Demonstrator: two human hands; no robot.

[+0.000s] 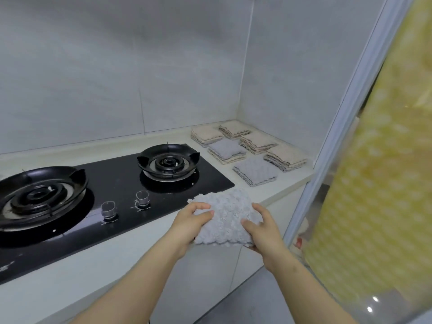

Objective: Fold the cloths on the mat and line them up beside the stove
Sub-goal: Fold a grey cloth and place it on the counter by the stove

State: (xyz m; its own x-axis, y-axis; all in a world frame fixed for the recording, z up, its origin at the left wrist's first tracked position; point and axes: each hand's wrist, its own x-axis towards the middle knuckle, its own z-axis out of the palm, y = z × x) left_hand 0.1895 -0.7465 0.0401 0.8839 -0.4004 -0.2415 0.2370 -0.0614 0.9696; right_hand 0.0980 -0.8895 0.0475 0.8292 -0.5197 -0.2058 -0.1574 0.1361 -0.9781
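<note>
Both hands, left (190, 226) and right (261, 230), fingers (203, 212) pinching a folded grey cloth (225, 218), should set it squarely beside the row (254, 170) by the stove (121, 190).

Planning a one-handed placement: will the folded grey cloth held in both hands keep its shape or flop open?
Probably floppy: the grey cloth looks rumpled at its edges between the left hand and right hand, so one-handed it may droop or unfold. Likely light, since fingertips alone pinch it. Its nubbly pile should grip the counter rather than slide.

No readable text, labels, brands or numbers anywhere.
</note>
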